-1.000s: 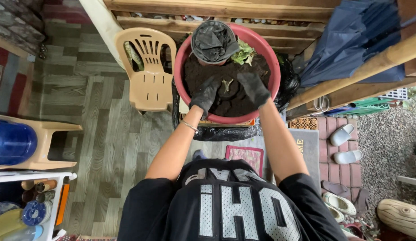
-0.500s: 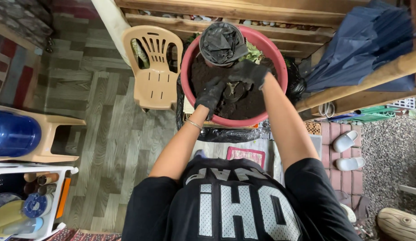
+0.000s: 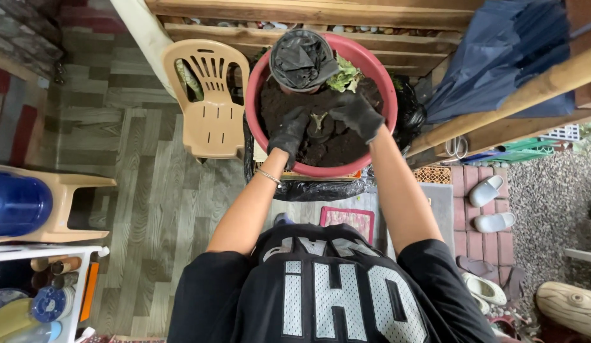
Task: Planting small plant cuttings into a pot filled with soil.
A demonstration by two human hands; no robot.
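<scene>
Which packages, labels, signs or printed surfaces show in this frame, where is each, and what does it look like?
Doormat: grey rectangle with dark lettering, on the floor right of the person's right arm.
Small rug: pink and red rectangle with a patterned border, on the floor below the red basin.
Shirt print: large grey mesh block letters on the person's black shirt, bottom centre.
Round container lid: blue with pale marks, in the white rack at lower left.
No screens.

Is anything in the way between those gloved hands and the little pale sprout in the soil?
Nothing visible. The left hand and right hand rest on the dark soil on either side of the small sprout. The black-lined pot sits behind it.
</scene>
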